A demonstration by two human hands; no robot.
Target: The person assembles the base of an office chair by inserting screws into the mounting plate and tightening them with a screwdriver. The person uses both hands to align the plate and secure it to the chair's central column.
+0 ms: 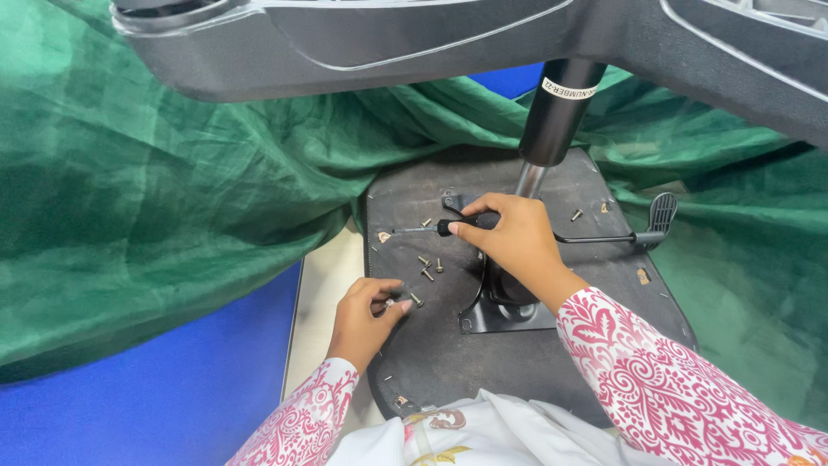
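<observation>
The right hand (511, 239) had its fingers clamped on a black-handled steel screwdriver (431, 228), its tip pointing away from them, while the left hand (366, 316) had its fingers pinched together on a small brass-coloured screw (390, 303), seemingly readying it.

A deep green cloth (155, 198), mottled with lighter creases, fills the view from 9 o'clock round to 3 o'clock. Solid royal blue floor (147, 397) shows at 8 o'clock, beside a pale cream strip (323, 285). At centre lies the charcoal-black seat underside (431, 345), speckled with brass-coloured screws (429, 269). The mounting plate (509, 315) on it is glossy black. A black gas cylinder (556, 112) with a white label band rises toward 12 o'clock, its lower rod silver. The chair base (345, 43) across the top is smooth dark grey. The screwdriver (431, 228) has a black handle and silver shaft. Both sleeves (664, 388) carry a magenta paisley print on white.
</observation>
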